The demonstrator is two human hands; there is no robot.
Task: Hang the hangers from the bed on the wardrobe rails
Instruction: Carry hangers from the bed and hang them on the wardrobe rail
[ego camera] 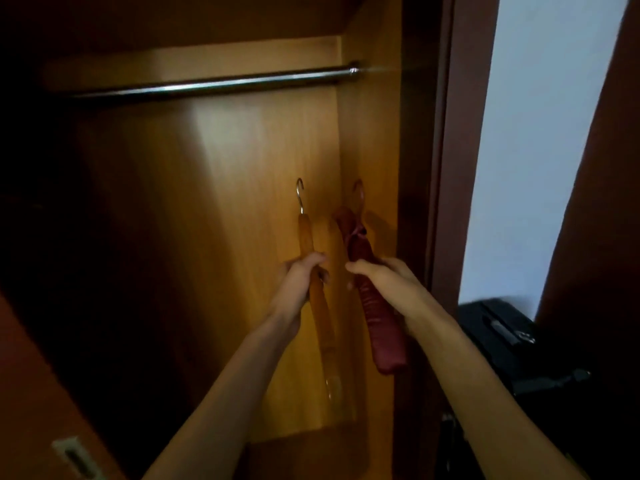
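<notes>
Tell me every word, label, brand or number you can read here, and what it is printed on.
None: no readable text appears anywhere in this view.
Wooden hanger in the left hand: no marking visible.
Padded red hanger in the right hand: no label visible.
Metal rail and wardrobe panels: plain.
Black suitcase: too dark and blurred to show any brand.

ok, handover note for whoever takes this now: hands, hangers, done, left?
Left hand: grip shut on the wooden hanger, hook up.
Right hand: grip shut on the padded red hanger, hook up.
Both hangers are inside the open wardrobe, well below the rail.
Done: nothing on the visible rail.
Left: lift both and hook them over the rail.
</notes>
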